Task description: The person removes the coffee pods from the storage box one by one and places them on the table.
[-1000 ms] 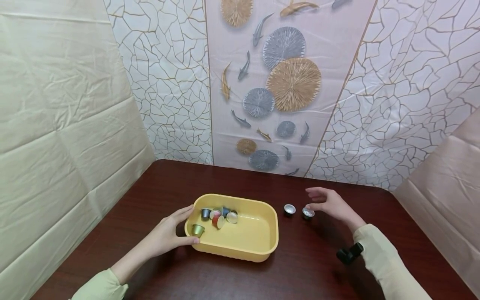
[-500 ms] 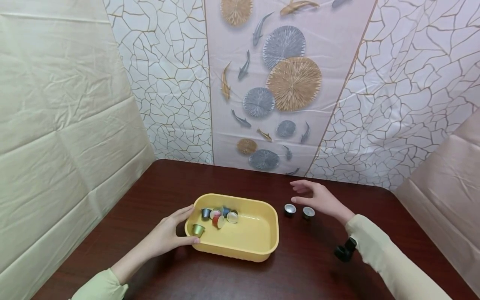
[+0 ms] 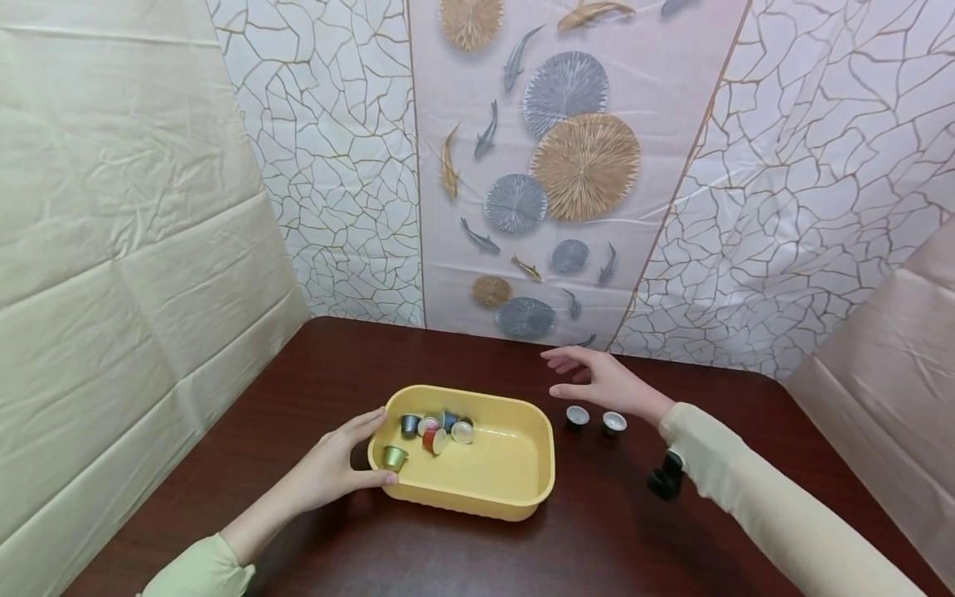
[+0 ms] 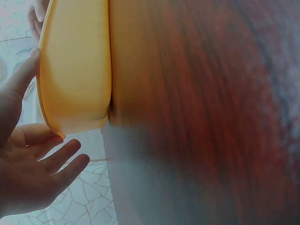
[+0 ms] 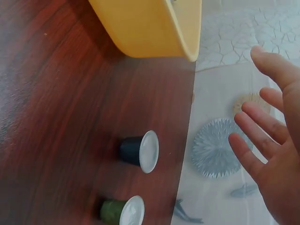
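Observation:
My left hand (image 3: 333, 464) holds the left end of a yellow plastic tray (image 3: 492, 497), its thumb at the near rim and fingers at the far corner. Several coffee capsules lie in the tray's left half, among them a green capsule (image 3: 394, 458), a red capsule (image 3: 431, 440) and a dark blue capsule (image 3: 409, 425). My right hand (image 3: 600, 383) hovers right of the tray, fingers spread and holding nothing. Below it on the table stand two capsules, lids up: a dark blue one (image 5: 131, 150) nearer the tray and a dark green one (image 5: 112, 211).
The dark reddish wood table (image 3: 358, 547) runs back to a patterned cloth wall (image 3: 522, 249). Pale cloth (image 3: 127, 249) hangs along the left side, more cloth along the right. A black strap mount (image 3: 666, 476) sits on the right wrist.
My right hand has moved left and slightly back, away from above the dark green capsule and past the dark blue one. My left hand, the tray and the capsules have stayed in place.

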`<state>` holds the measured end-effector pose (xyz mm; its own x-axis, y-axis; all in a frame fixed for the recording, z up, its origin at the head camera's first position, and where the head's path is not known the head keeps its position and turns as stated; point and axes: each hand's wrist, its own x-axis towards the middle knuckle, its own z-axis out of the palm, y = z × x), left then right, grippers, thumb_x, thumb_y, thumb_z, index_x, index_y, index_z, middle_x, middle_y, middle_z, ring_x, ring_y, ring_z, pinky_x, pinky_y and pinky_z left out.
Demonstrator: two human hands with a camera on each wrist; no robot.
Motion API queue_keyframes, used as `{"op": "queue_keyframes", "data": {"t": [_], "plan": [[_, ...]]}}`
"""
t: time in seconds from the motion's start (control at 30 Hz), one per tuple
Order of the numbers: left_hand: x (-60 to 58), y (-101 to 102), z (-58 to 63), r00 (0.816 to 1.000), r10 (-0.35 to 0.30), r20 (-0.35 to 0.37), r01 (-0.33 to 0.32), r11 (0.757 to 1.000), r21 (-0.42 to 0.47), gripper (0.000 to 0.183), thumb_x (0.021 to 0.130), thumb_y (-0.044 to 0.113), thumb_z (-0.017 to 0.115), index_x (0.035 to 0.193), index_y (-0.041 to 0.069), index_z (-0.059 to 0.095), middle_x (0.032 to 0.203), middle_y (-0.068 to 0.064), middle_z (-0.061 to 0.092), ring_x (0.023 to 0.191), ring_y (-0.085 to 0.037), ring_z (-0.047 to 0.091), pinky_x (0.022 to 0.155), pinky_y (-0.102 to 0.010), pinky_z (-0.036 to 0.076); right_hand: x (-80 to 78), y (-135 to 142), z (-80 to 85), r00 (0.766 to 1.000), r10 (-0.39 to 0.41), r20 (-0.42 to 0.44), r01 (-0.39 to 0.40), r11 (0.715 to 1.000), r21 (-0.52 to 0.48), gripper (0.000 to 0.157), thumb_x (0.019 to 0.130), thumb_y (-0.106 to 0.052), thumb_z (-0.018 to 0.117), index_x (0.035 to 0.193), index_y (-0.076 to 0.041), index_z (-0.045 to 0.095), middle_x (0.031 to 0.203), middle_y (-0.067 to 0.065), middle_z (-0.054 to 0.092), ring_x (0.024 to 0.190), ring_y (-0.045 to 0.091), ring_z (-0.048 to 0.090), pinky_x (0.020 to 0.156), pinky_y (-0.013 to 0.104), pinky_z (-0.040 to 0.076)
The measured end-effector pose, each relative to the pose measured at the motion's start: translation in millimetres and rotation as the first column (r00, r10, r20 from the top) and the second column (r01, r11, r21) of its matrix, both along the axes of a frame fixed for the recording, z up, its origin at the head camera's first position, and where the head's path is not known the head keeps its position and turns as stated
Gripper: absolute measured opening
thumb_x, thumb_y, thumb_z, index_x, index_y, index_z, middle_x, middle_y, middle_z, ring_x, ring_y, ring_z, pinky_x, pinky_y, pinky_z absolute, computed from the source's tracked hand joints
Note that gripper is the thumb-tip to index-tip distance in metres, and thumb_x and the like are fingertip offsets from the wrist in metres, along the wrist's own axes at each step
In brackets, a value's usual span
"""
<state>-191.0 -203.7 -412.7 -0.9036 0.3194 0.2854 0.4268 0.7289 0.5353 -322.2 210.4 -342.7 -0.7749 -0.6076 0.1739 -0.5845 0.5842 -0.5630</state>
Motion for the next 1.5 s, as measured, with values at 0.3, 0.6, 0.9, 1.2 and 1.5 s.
{"op": "queue_keyframes", "data": {"t": [0.3, 0.6, 0.9, 1.2, 1.5], "plan": [[0.6, -1.2, 0.1, 1.0, 0.003, 0.002, -0.003, 1.0, 0.0, 0.09, 0.075, 0.048, 0.083, 0.142, -0.003, 0.05, 0.151, -0.016, 0.049, 0.137, -0.037, 0.048, 0.107, -0.055, 0.043, -10.7, -25.8, 5.3, 0.996, 0.091, -0.005, -0.091, 0.995, 0.045, 0.055, 0.089, -0.038, 0.074, 0.138, -0.025, 0.055, 0.132, -0.001, 0.063, 0.119, 0.025, 0.062, 0.096, 0.043, 0.054], [0.7, -1.4, 0.2, 1.0, -0.001, 0.006, 0.001, 1.0, -0.001, 0.091, 0.075, 0.049, 0.082, 0.142, -0.003, 0.05, 0.151, -0.017, 0.049, 0.137, -0.037, 0.048, 0.107, -0.055, 0.043, -10.3, -59.8, 14.8, 0.98, 0.189, -0.055, -0.182, 0.976, 0.117, 0.055, 0.089, -0.033, 0.074, 0.138, -0.019, 0.055, 0.129, 0.003, 0.064, 0.116, 0.025, 0.062, 0.093, 0.04, 0.055], [0.6, 0.2, 1.3, 1.0, -0.002, 0.009, 0.002, 1.0, 0.002, 0.09, 0.075, 0.048, 0.083, 0.142, -0.003, 0.05, 0.15, -0.018, 0.049, 0.137, -0.038, 0.048, 0.107, -0.055, 0.043, -11.0, -95.0, 19.6, 0.954, 0.294, -0.057, -0.28, 0.944, 0.176, 0.053, 0.09, -0.028, 0.074, 0.139, -0.019, 0.056, 0.131, 0.002, 0.062, 0.114, 0.018, 0.06, 0.093, 0.039, 0.054], [-0.5, -0.6, 1.2, 1.0, 0.002, 0.014, -0.002, 1.0, -0.005, 0.09, 0.075, 0.048, 0.083, 0.142, -0.003, 0.05, 0.15, -0.017, 0.049, 0.137, -0.037, 0.049, 0.107, -0.055, 0.043, -12.8, -130.1, 11.1, 0.917, 0.395, -0.048, -0.377, 0.901, 0.214, 0.056, 0.086, -0.02, 0.078, 0.138, -0.017, 0.057, 0.135, 0.003, 0.061, 0.117, 0.02, 0.06, 0.095, 0.042, 0.054], [-0.9, -0.2, 1.8, 1.0, -0.001, 0.021, 0.001, 1.0, -0.002, 0.091, 0.075, 0.051, 0.082, 0.142, -0.002, 0.05, 0.151, -0.017, 0.049, 0.137, -0.037, 0.048, 0.107, -0.055, 0.043, -9.8, -150.6, 1.3, 0.886, 0.462, -0.037, -0.443, 0.868, 0.222, 0.056, 0.085, -0.017, 0.078, 0.137, -0.013, 0.058, 0.131, 0.004, 0.063, 0.116, 0.021, 0.062, 0.094, 0.032, 0.053]]}}
